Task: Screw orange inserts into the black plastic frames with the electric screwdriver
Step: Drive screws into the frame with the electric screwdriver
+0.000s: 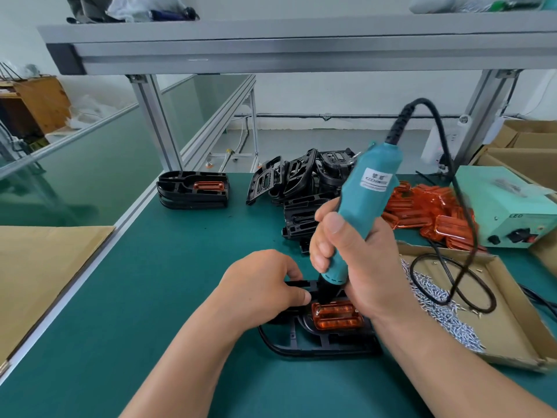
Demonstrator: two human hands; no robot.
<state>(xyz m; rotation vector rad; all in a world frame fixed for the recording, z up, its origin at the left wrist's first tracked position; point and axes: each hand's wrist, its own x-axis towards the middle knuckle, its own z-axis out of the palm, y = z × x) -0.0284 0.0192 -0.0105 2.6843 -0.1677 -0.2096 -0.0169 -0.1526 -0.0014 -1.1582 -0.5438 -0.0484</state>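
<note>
Progress check: small stack of finished black plastic frames [193,190] at the far left of the green bench mat [150,297], top one with its orange insert fitted. Behind the work spot, a tangled heap of bare black frames [297,179] and, to its right, a pile of loose translucent orange inserts [428,212]. I'd say most of the batch is still to do.

Current piece: a black frame [316,345] lies flat at the near centre of the mat, ribbed orange insert [337,314] seated in it. Right hand [355,260] is wrapped round the teal corded electric screwdriver [366,203], held near upright, its black nose down at the insert's far edge. Bit and screw are hidden, so can't tell how far it's driven. Left hand [265,285] pinches the frame's far left edge, just beside the tool nose, steadying it.

Silver screws [437,300] sit loose in an open cardboard tray [512,342] right of the hands.
</note>
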